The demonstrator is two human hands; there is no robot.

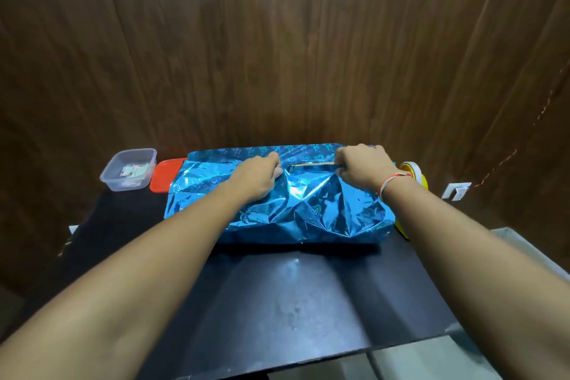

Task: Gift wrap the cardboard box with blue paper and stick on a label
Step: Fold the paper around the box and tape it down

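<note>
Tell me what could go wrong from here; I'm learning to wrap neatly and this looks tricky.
The strip of tape stretched between the left hand and the right hand could land crooked or miss the seam. The blue paper is already heavily creased, so pressing may lock in wrinkles. Its left end hangs loose and could shift.

Place: looked like a home or office corner.
Walls: dark wood panelling (277, 40), wall socket (456, 191).
Bench: black bench (277, 302) bore a plastic tub (129, 169).
</note>
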